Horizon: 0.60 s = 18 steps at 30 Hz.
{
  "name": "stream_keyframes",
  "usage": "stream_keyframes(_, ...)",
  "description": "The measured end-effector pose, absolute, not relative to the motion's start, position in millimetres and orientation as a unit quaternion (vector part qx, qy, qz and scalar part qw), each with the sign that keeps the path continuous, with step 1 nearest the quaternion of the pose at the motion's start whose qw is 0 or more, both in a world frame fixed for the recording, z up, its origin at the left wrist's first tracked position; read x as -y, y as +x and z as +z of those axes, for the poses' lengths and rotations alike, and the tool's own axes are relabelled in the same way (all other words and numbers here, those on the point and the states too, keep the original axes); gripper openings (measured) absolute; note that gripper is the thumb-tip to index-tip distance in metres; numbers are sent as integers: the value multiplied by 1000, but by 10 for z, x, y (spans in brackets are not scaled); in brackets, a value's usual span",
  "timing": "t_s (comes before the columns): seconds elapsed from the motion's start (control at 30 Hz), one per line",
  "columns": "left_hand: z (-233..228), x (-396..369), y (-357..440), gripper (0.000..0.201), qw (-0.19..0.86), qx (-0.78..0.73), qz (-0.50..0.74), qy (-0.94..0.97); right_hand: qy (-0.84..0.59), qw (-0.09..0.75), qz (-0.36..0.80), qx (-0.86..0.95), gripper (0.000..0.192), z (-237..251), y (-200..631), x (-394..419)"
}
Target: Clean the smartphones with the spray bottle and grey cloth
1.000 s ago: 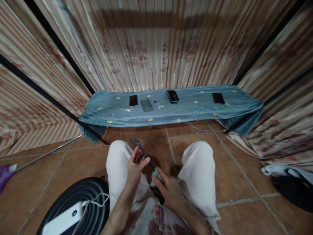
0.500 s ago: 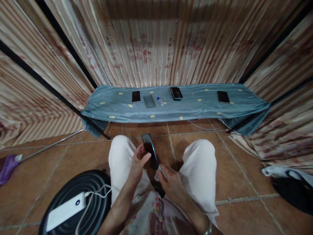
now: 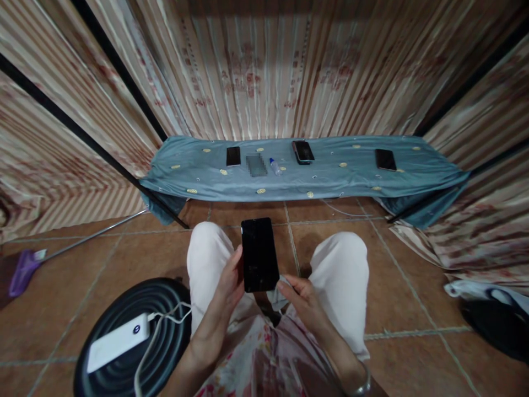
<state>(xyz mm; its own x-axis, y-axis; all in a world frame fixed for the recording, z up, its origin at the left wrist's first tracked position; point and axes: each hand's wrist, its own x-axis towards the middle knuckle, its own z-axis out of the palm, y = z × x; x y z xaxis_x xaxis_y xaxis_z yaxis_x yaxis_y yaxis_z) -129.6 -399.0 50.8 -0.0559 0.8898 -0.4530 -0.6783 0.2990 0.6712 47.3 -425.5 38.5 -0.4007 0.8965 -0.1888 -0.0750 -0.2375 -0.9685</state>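
A black-screened smartphone (image 3: 260, 255) is held over my lap with its dark face toward me. My left hand (image 3: 232, 278) grips it along its left edge. At its lower right corner, my right hand (image 3: 301, 293) pinches a grey cloth (image 3: 278, 298) that touches the phone. Part of the cloth hangs below the phone, and the fingers of my left hand behind the phone are hidden.
Ahead stands a low bench with a blue cloth (image 3: 185, 179). On it lie dark phones (image 3: 233, 156), (image 3: 303, 151), (image 3: 386, 160) and a small blue-capped bottle (image 3: 275, 166). A white power bank (image 3: 118, 343) rests on a black round stool (image 3: 165, 342) at left.
The phone has turned from nearly edge-on to screen toward me. My left hand has shifted down along its side, and my right hand with the cloth has moved slightly right.
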Motion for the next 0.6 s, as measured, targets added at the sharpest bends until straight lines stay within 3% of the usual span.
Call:
stream_keyframes(0.43, 590, 4076, -1202, 50, 757, -353, 544, 79, -380, 357, 712, 470, 41, 305, 482, 4277)
stream_keyframes(0.6, 580, 4068, -1146, 48, 753, -345, 557, 65, -390, 347, 693, 497, 42, 278, 466, 4292)
